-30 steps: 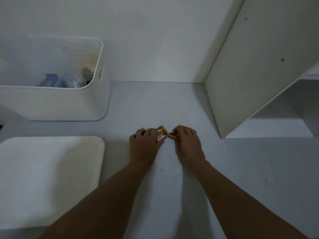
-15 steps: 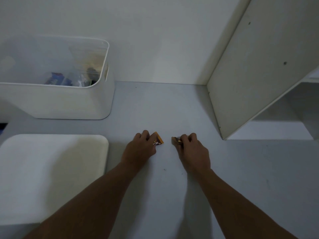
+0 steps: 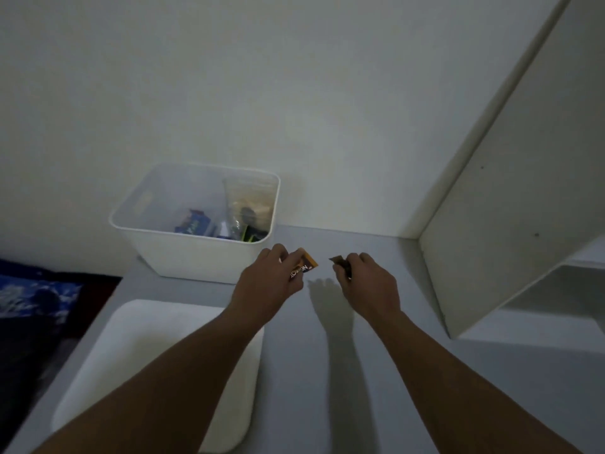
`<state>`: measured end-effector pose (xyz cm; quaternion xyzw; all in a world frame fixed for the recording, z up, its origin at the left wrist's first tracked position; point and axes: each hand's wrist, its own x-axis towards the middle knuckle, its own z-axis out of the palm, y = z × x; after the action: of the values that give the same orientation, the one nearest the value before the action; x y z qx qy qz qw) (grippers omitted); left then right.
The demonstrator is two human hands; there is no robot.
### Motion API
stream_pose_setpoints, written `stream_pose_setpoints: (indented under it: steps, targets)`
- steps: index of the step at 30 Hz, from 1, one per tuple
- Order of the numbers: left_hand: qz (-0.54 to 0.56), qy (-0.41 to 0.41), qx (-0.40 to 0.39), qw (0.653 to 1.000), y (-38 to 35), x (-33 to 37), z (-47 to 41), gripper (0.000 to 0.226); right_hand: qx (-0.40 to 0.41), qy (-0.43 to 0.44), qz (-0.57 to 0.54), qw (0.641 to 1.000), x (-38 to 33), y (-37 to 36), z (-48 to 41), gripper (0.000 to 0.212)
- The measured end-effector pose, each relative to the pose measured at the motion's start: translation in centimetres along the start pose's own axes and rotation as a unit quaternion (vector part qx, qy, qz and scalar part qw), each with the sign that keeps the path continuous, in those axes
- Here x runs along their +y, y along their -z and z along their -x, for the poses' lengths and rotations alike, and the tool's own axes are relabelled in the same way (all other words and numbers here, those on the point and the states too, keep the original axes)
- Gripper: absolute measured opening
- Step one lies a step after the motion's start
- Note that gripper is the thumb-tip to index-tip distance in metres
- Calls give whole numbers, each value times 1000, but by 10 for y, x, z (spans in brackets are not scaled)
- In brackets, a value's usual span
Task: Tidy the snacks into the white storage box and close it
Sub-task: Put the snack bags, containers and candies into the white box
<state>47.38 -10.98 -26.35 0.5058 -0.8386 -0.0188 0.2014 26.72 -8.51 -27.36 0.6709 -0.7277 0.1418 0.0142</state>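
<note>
My left hand [image 3: 268,283] pinches a glossy orange snack packet [image 3: 304,265]; my right hand [image 3: 366,280] grips a dark crinkled wrapper [image 3: 340,262], below the smooth white plastic storage box [image 3: 196,253].

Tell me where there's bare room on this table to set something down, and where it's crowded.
Free: the grey table between the right hand and the white shelf panel, and the strip by the wall between the storage box and that panel. Crowded: the left side, filled by the box and its lid.
</note>
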Motion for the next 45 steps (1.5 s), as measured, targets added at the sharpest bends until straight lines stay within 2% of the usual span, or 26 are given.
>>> stream_pose_setpoints:
  steps: [5, 7, 11, 15, 18, 21, 25, 30, 34, 38, 45]
  targets:
    - [11, 57, 55, 997, 71, -52, -31, 43, 13, 29, -32, 999, -78, 41, -60, 37]
    - [24, 92, 68, 993, 88, -77, -44, 38, 10, 43, -36, 998, -108, 48, -80, 38]
    - [56, 144, 72, 985, 102, -126, -60, 38, -8, 34, -59, 998, -161, 39, -114, 39]
    - [101, 159, 52, 981, 97, -164, -67, 35, -31, 14, -82, 996, -194, 13, -138, 41]
    - [118, 156, 33, 980, 89, -178, -74, 34, -35, -9, -93, 995, -197, 2, -146, 46]
    - [133, 149, 1, 980, 78, -178, -84, 32, -15, 1, -56, 998, -183, -1, -148, 38]
    - [140, 108, -50, 983, 65, -162, -96, 31, -96, -5, -27, 995, -166, 2, -151, 24]
    - [75, 88, -148, 982, 54, -148, -96, 31, -162, 20, -47, 986, -162, 12, -147, 31]
    - [13, 63, -130, 989, 68, -146, -84, 34, -178, 31, -56, 982, -163, 22, -137, 40]
    - [-19, 82, -112, 990, 94, -143, -62, 50, -167, 72, -52, 982, -169, 38, -118, 41]
    - [-25, 127, -84, 988, 139, -135, 1, 73, -124, 62, -73, 988, -185, 55, -67, 46]
